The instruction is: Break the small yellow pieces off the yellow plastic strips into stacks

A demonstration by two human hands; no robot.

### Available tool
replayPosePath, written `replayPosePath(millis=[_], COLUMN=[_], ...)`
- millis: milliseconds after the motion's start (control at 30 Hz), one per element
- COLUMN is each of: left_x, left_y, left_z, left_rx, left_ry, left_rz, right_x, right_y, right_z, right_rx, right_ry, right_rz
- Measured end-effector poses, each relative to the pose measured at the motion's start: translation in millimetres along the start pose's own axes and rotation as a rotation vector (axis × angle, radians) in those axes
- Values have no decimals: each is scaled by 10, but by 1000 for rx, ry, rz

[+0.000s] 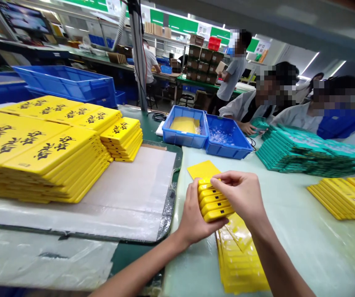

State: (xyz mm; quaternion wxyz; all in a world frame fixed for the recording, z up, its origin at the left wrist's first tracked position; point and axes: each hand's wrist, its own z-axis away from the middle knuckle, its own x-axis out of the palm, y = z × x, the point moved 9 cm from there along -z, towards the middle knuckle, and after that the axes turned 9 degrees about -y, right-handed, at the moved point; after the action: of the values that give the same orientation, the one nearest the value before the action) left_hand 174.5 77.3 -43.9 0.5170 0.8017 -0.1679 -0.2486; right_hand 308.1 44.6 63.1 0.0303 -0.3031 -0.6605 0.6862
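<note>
My left hand [192,220] is wrapped round a short stack of yellow cases [216,204], holding it raised with the small dark slots on their ends facing me. The fingers of my right hand [242,192] pinch at the top of that stack; whether they grip the top case or some thin piece on it I cannot make out. Below my hands lies a pile of glossy yellow pieces [242,264] on the pale green table mat [301,231]. A flat yellow sheet [202,168] lies just beyond the stack.
Large stacks of yellow cases with black lettering [50,144] stand at left on a white sheet [140,189]. Ahead are a blue bin with yellow sheets [185,142] and another with clear scraps [228,150]. Teal stacks [307,152] and yellow cases [341,198] lie right. Co-workers sit opposite.
</note>
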Motion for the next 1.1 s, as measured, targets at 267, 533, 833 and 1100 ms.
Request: replayPosePath(millis=[267,533,833,1100], left_x=[-5,-26,-91,-85], left_y=[6,22,93,59], left_z=[16,-9,-85,-123], left_rx=[6,5,29,3], left_ry=[8,-18,-35,-59], left_rz=[-41,-39,-24,-58], right_x=[30,-123,251,-780], right_y=[121,52,592,1176], right_z=[-53,-306,-500,-369], right_rx=[12,-101,14,108], right_ry=[-47,-98,-494,31], right_rz=[36,421,-79,278])
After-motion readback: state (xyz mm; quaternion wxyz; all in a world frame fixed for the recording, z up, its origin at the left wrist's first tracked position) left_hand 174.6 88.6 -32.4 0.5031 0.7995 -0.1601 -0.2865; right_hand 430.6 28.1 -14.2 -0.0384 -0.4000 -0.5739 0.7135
